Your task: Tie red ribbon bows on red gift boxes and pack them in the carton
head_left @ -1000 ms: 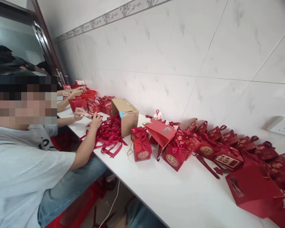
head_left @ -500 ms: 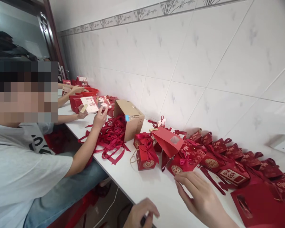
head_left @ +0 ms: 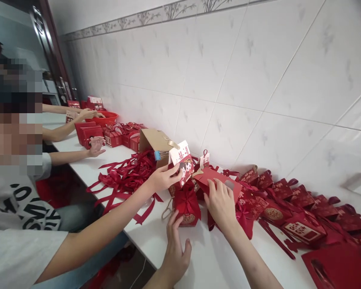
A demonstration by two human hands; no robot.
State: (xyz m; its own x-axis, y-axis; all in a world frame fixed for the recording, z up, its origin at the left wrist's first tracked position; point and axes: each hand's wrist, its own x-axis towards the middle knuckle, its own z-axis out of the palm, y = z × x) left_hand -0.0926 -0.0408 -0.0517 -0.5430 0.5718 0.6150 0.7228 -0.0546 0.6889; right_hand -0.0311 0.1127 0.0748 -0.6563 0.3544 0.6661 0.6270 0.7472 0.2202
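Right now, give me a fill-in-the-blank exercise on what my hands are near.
The right hand lies on a flat ___ paper bag.
The open left hand is nearest a small gift box topped with a ___.
A heap of loose red ___ lies left of the cardboard box.
Missing: red; bow; ribbons.

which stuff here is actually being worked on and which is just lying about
In hand: right hand on red paper bag; left hand by bowed red box; co-worker's hand holding printed card.
Lying about: ribbon pile; cardboard box; red basin.
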